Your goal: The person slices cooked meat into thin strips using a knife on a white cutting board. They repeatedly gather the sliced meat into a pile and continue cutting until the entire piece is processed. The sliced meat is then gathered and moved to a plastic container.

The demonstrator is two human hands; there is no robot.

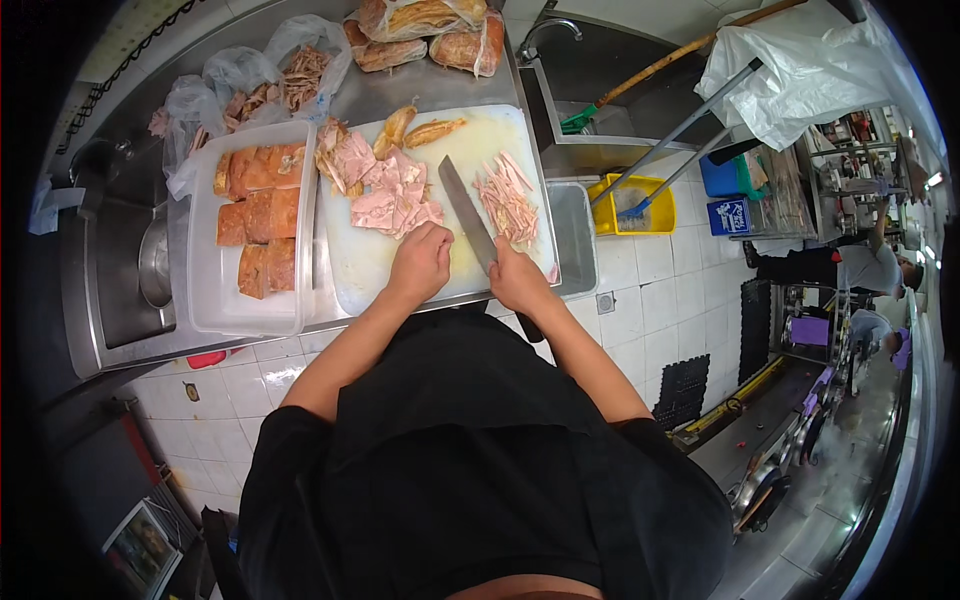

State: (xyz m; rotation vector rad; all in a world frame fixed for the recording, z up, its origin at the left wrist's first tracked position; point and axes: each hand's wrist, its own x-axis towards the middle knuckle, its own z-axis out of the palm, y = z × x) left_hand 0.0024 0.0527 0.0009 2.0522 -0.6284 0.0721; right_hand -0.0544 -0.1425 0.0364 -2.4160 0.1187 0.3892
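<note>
My right hand (517, 279) grips a long kitchen knife (466, 210) near where blade meets handle; its dark handle extends below the hand. The broad blade points away from me over a white cutting board (356, 281). To its right lies a pile of thin meat strips (508, 202). My left hand (421, 262) is curled into a fist at the near edge of some thin pink meat slices (397, 196), with no meat visible inside it. Two browned end pieces (433, 133) rest at the board's far side.
A plastic tub (247, 319) of browned meat blocks (259, 214) stands left. Behind it are plastic bags (240, 71) of cut meat and wrapped meat pieces (465, 45). A sink (600, 142), grey bin (576, 240) and yellow bucket (660, 202) are right. Two people work far right.
</note>
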